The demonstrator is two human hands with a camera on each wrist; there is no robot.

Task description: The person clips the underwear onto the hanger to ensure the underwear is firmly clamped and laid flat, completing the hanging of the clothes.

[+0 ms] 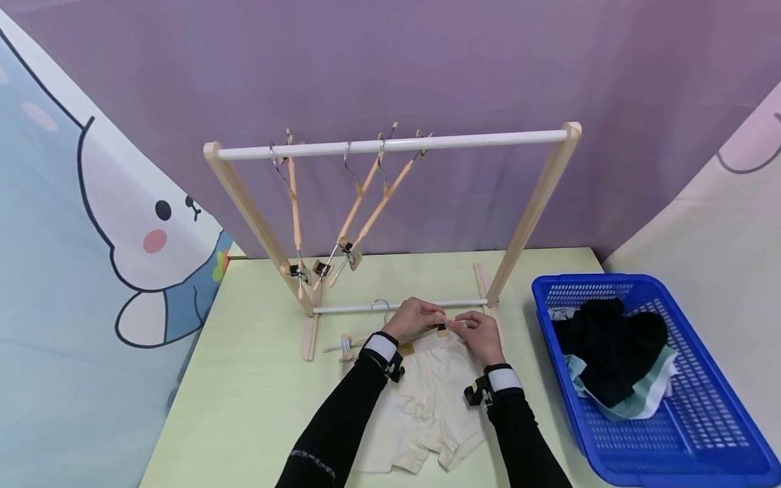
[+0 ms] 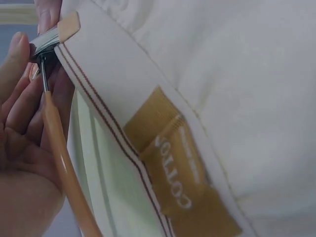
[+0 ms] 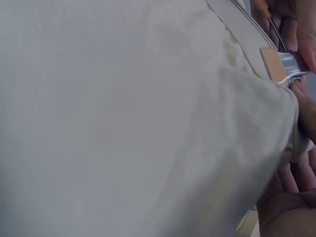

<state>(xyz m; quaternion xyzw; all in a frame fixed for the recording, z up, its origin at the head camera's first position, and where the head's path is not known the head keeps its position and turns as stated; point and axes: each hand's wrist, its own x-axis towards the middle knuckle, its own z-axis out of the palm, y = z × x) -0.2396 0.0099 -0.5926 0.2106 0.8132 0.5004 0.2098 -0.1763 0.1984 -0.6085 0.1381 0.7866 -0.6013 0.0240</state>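
Cream shorts [image 1: 436, 400] lie on the table, their waistband toward the rack. Along the waistband runs a wooden clip hanger [image 2: 63, 163], its hook [image 1: 379, 306] pointing toward the rack. My left hand [image 1: 416, 318] pinches the metal part of the hanger's clip [image 2: 69, 27], whose wooden pad sits on the waistband edge. Close beside it, my right hand [image 1: 482, 335] pinches the waistband corner at that clip. A brown label [image 2: 175, 160] reading COTTON is on the waistband. The hanger's other clip [image 1: 346, 346] is at the left.
A wooden rack with a white top rail [image 1: 476, 140] stands behind the hands. Several wooden clip hangers [image 1: 360, 196] hang from its left half. On the right, a blue basket [image 1: 720, 386] holds black clothing [image 1: 616, 346] and a green-and-white garment [image 1: 647, 393].
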